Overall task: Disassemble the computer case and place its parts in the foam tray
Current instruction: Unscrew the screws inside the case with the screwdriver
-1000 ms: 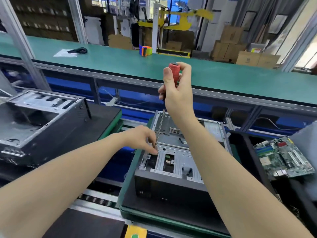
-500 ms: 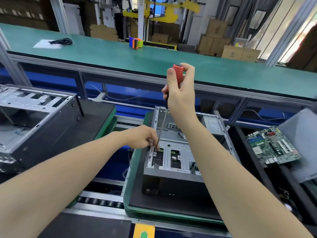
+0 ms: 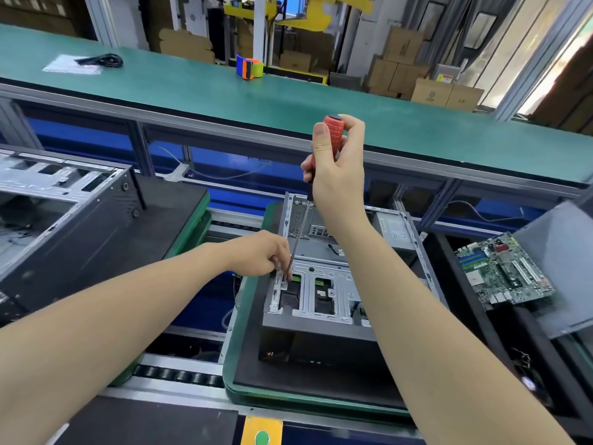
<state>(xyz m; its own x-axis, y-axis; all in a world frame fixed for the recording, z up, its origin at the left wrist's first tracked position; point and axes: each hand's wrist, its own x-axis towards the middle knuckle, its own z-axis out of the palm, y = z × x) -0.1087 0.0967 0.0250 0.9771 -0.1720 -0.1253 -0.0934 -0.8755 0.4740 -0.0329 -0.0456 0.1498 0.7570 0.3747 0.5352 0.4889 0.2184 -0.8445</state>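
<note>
Unscrewing was in hand: the right hand (image 3: 337, 181) gripped the screwdriver (image 3: 333, 134) upright, and the left hand (image 3: 260, 252) pinched its shaft at the 9 o'clock edge of the case (image 3: 308, 338), which sat at 6 o'clock. The next move likely needed steady, pressed turns.

The computer case (image 3: 333, 284) sits between a second case (image 3: 64, 226) left and motherboard (image 3: 503, 271) right.

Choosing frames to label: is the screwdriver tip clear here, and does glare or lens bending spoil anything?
Head view: even light, case interior legible. Head view, upper right: window blown out. Head view: wide lens bows the bench edge; screwdriver shaft slightly soft, tip hard to see beside the left hand.
</note>
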